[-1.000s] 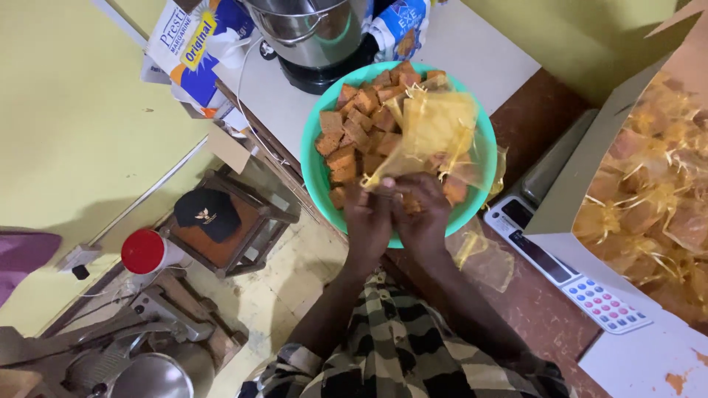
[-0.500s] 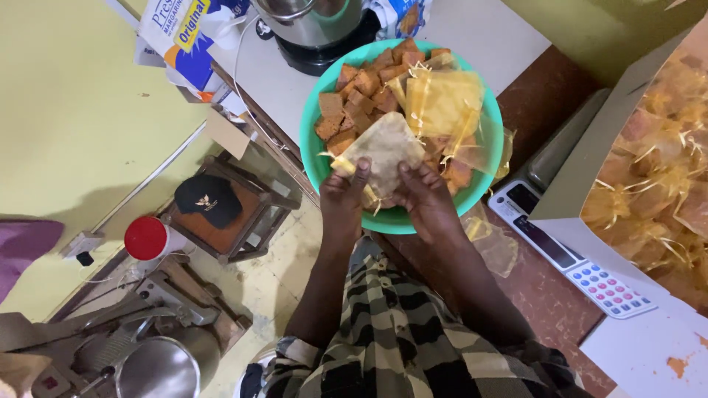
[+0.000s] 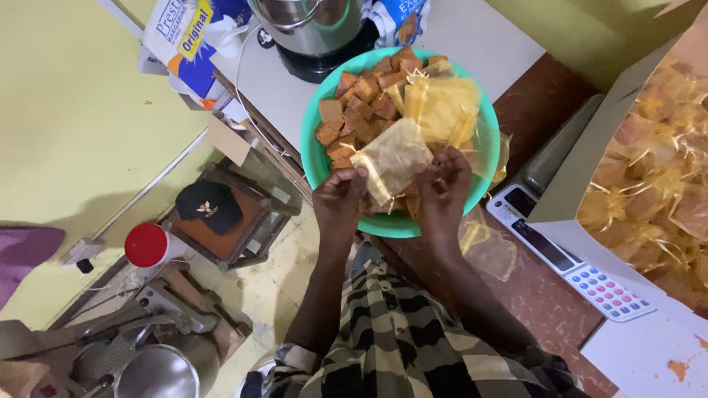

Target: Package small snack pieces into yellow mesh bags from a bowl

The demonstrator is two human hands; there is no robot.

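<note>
Both hands, left hand [image 3: 341,197] and right hand [image 3: 442,186], fingers pinching a small pouch [image 3: 391,158] over the green bowl [image 3: 313,158] of brown squares [image 3: 352,110]; pouch looks unfilled, many squares left beyond the fingers.

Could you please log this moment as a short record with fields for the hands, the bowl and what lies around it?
left hand: pinches one edge of a small sheer gold pouch
right hand: grips the pouch's other edge
pouch position: held above the green bowl
bowl contents: brown cake squares and more gold pouches
right of bowl: weighing scale, cardboard box of filled pouches
behind bowl: steel pot
floor: red-lidded container, black cap
</note>
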